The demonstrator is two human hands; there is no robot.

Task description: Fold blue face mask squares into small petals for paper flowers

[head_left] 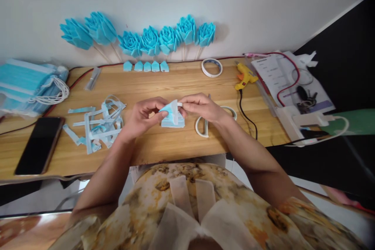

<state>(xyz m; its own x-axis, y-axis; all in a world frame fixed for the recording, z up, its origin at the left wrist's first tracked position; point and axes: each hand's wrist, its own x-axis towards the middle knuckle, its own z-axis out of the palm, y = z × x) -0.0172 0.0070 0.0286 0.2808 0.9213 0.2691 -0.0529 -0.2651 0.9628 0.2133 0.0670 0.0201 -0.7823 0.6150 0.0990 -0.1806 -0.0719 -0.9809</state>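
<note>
Over the middle of a wooden table (187, 86), my left hand (143, 116) and my right hand (199, 108) meet on a small folded piece of blue mask fabric (171, 110). Both hands pinch it, the left from the left side, the right at its top right edge. Just below it, on the table, lies a small stack of blue fabric pieces (173, 122). White-handled scissors (205, 125) rest on the table under my right wrist.
Blue fabric roses on sticks (164, 39) lean on the wall, small folded blue pieces (146, 66) below them. Cut mask strips (99, 125), a phone (39, 144) and a mask stack (26, 82) lie left. Tape roll (211, 67), yellow glue gun (245, 75) and papers with keys (293, 86) lie right.
</note>
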